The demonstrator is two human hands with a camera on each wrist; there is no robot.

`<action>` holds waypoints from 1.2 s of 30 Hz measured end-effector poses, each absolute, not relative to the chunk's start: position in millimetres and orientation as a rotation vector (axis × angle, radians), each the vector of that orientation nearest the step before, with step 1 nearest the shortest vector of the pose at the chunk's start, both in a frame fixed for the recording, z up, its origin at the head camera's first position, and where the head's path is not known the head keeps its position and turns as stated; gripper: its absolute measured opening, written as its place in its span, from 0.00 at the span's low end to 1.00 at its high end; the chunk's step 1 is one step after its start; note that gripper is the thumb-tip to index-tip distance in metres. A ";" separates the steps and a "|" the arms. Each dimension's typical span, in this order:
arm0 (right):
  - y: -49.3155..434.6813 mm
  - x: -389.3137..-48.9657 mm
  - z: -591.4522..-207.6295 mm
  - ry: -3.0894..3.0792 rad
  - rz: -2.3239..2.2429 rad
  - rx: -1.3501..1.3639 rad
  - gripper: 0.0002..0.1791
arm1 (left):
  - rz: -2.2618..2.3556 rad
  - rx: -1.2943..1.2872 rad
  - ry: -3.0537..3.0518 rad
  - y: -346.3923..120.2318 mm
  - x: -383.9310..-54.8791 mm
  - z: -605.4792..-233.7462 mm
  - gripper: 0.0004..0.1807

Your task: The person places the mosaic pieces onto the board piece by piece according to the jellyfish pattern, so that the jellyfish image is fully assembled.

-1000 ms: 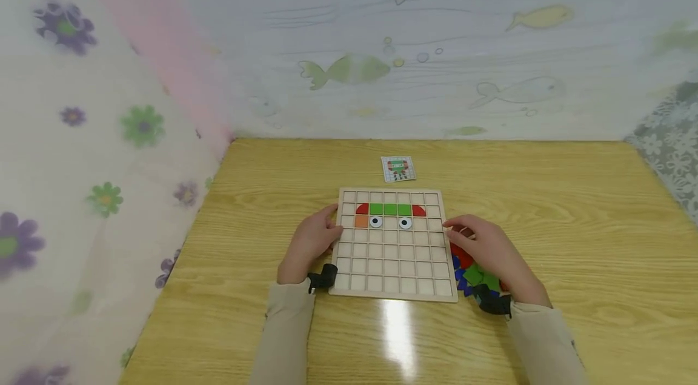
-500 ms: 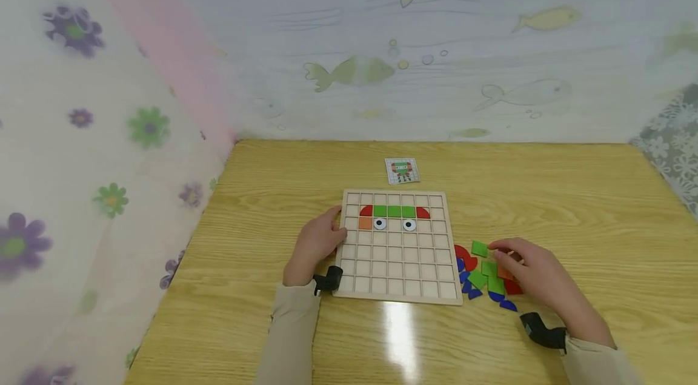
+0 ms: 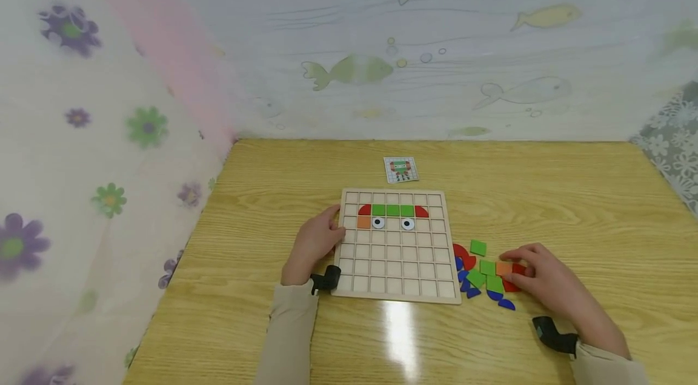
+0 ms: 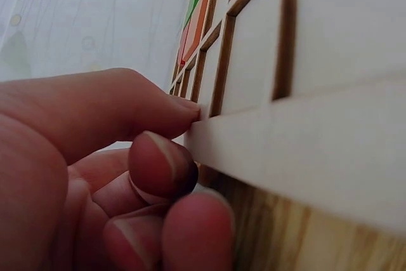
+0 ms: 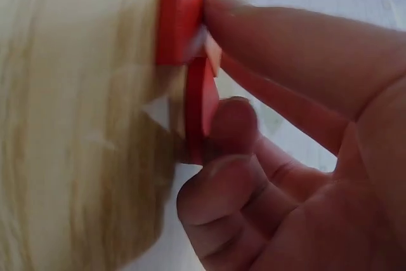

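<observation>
My left hand point(image 3: 319, 239) holds the left edge of a wooden grid board point(image 3: 400, 251). In the left wrist view the thumb lies on the board's rim point(image 4: 304, 138), and the other fingers curl beside it. Red, green and orange tiles and two eye discs point(image 3: 408, 224) sit in the board's upper rows. My right hand point(image 3: 545, 273) is over the loose tiles to the right, its thumb and index finger around an orange square tile point(image 3: 504, 268). In the right wrist view the thumb touches a red tile point(image 5: 181, 23), and other fingertips are at a second red tile point(image 5: 198, 109).
Loose green squares point(image 3: 478, 248), a red curved piece point(image 3: 464, 256) and several blue pieces point(image 3: 506, 305) lie right of the board. A small pattern card point(image 3: 401, 170) lies behind it on the wooden table point(image 3: 272, 191). A patterned wall point(image 3: 338, 100) borders the back.
My right hand has left the board's right edge and moved right and down to the loose tiles, uncovering them. My left hand has stayed at the left edge.
</observation>
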State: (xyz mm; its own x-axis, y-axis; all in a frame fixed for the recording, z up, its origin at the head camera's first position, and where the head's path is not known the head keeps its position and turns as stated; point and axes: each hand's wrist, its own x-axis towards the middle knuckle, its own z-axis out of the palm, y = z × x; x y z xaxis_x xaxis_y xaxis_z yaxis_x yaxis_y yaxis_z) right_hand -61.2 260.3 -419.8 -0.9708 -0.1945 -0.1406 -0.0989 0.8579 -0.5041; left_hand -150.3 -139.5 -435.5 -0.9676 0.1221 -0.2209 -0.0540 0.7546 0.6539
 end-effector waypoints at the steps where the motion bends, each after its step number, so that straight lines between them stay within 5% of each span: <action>1: 259.9 -61.4 -420.2 2.852 -0.758 -0.230 0.16 | 1.019 0.055 2.702 -139.9 -150.4 -435.5 0.31; 36: 207.7 -111.0 -419.8 2.692 -1.178 -0.223 0.19 | 1.098 0.057 2.677 -140.8 -149.9 -440.1 0.31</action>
